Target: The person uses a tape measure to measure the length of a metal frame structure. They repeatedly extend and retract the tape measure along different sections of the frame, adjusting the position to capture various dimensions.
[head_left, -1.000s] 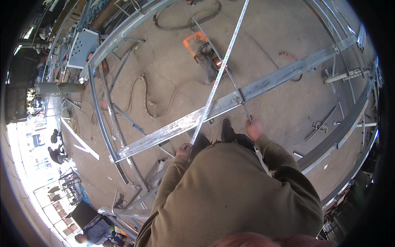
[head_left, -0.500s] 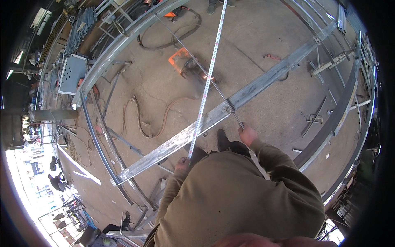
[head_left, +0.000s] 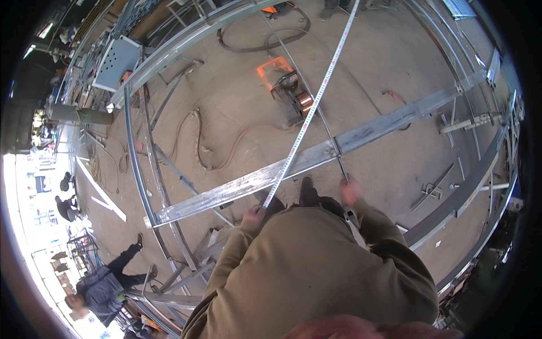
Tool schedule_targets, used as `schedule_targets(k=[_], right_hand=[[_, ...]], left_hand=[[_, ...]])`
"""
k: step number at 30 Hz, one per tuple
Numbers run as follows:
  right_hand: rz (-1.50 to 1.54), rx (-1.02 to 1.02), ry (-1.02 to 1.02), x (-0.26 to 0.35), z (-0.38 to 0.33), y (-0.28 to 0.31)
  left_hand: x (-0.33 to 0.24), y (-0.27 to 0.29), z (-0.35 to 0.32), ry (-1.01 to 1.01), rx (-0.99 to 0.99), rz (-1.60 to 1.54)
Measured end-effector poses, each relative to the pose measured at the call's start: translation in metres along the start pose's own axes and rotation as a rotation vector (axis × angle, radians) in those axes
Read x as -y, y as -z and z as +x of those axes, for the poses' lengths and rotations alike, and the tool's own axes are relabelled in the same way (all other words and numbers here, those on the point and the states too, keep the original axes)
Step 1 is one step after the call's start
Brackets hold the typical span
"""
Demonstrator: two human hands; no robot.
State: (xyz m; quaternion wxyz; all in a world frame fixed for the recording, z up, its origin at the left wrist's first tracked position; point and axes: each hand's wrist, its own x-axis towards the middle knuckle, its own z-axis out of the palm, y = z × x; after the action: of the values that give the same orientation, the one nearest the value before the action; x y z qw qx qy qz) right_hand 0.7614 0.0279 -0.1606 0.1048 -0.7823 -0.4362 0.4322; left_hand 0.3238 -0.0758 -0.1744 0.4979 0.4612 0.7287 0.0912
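Note:
In my left hand (head_left: 254, 214), closed near my waist, is the near end of a white measuring tape (head_left: 309, 116). The blade stretches away over the floor to the far edge of the view; whether its case is in my palm is hidden. My right hand (head_left: 350, 191) is wrapped round the near end of a thin metal rod (head_left: 323, 117). That rod crosses over a long galvanized steel beam (head_left: 243, 190) in front of my feet and reaches toward the far side of the frame. The tape also passes above the beam, left of the rod.
An orange machine (head_left: 275, 73) with a copper-coloured coil stands on the floor beyond the beam. Hoses (head_left: 199, 135) snake across the floor. A curved steel rail (head_left: 189, 42) runs along the far left, another dark one (head_left: 451, 209) at right. A co-worker (head_left: 104, 288) is at lower left.
My view has turned, so the beam, machine and rails sit farther right. More of the co-worker at lower left shows. Both hands keep their hold on the tape and the rod.

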Motion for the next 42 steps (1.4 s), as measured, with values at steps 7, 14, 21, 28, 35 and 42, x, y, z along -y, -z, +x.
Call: schedule_targets(k=[7,14,21,28,35,42], right_hand=[[-0.119,-0.036,0.018,0.011,-0.008,0.007],[-0.403,-0.553,0.525,0.065,-0.033,-0.012],[-0.331,-0.345,0.740,0.188,-0.036,-0.111],[-0.416,-0.485,0.439,0.219,-0.024,-0.166],[-0.461,-0.471,0.328,0.228,-0.020,-0.167],[-0.451,-0.579,0.375,0.225,-0.020,-0.173]], left_hand=[[-0.017,0.030,-0.016,0.097,-0.115,0.145],[-0.016,0.108,-0.032,0.163,-0.223,0.242],[0.028,0.193,-0.026,0.078,-0.239,0.279],[0.080,0.243,-0.022,0.019,-0.199,0.247],[0.089,0.249,-0.022,-0.003,-0.129,0.288],[0.082,0.253,-0.020,0.024,-0.111,0.317]])
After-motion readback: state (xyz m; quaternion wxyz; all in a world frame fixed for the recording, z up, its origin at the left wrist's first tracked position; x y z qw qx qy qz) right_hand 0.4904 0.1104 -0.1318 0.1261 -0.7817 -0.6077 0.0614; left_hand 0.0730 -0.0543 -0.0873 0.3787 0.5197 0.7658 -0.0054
